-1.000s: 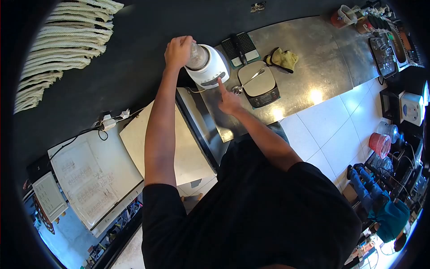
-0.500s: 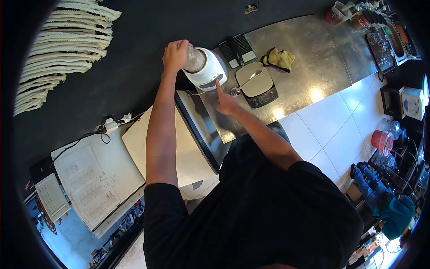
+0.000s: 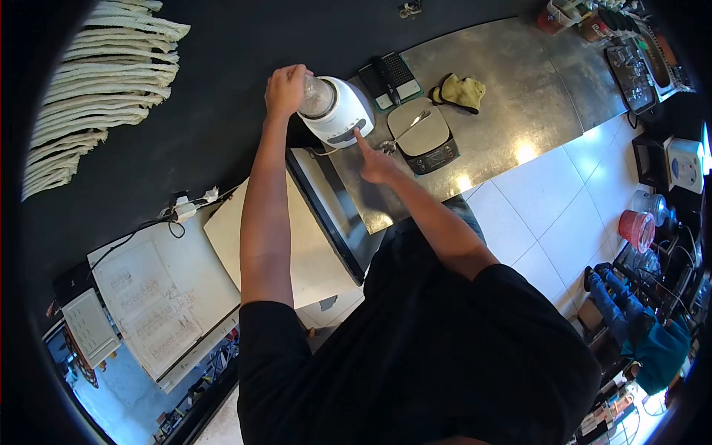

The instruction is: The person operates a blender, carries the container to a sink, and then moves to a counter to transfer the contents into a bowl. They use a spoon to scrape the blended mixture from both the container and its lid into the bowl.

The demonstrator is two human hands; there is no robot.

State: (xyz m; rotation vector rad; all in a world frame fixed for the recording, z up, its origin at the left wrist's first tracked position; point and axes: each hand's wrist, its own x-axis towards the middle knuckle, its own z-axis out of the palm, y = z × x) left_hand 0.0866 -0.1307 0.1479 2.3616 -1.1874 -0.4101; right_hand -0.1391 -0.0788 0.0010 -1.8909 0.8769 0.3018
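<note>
A white blender (image 3: 339,122) stands on the steel counter, its clear jar (image 3: 319,97) upright on the base. My left hand (image 3: 285,90) is closed over the top of the jar. With its index finger stretched out, my right hand (image 3: 377,162) touches the button panel on the blender's front; its other fingers are curled and hold nothing that I can see. Beside the blender is a kitchen scale (image 3: 426,137) with a dark display, and a long metal spoon (image 3: 410,129) lies across its plate.
Behind the scale lie a yellow and black glove (image 3: 464,93) and a black gridded tray (image 3: 400,76). A dark tray (image 3: 629,78) sits at the counter's far right end. Left of the counter is a white chest lid (image 3: 148,297). A person in teal (image 3: 656,352) is at lower right.
My right index finger stays at the blender's panel and my left hand stays on the jar. The view has shifted slightly.
</note>
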